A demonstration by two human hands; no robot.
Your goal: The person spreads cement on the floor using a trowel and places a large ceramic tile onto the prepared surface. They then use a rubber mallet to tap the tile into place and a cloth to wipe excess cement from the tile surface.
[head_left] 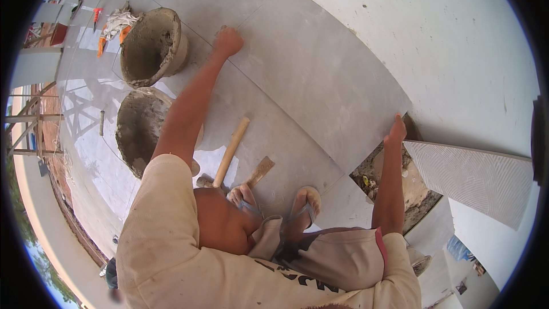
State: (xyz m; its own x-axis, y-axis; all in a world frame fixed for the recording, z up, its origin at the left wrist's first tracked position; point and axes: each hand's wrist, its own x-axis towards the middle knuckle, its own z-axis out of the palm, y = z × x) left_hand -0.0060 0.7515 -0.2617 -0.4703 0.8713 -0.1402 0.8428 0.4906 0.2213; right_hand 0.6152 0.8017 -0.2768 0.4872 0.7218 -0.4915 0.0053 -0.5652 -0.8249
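Observation:
A large grey floor tile [326,68] lies beside the white wall; a dark shadow runs along part of its near edge. My left hand [229,41] is closed at the tile's left end, where the hidden fingers do not show what they grip. At the opposite end, by the wall, my right hand [396,129] has its fingers closed on the tile's edge. Below it a gap in the floor exposes rough mortar [414,186]. A mallet [233,151] with a wooden handle lies near my feet, beside a flat brownish blade-like piece [261,172].
Two mortar-caked buckets, a farther bucket [182,51] and a nearer bucket [134,131], stand left of my left arm. Behind them lies a whitish rag [119,23] with orange pieces. A tile with a ridged back [472,177] leans at the wall on the right.

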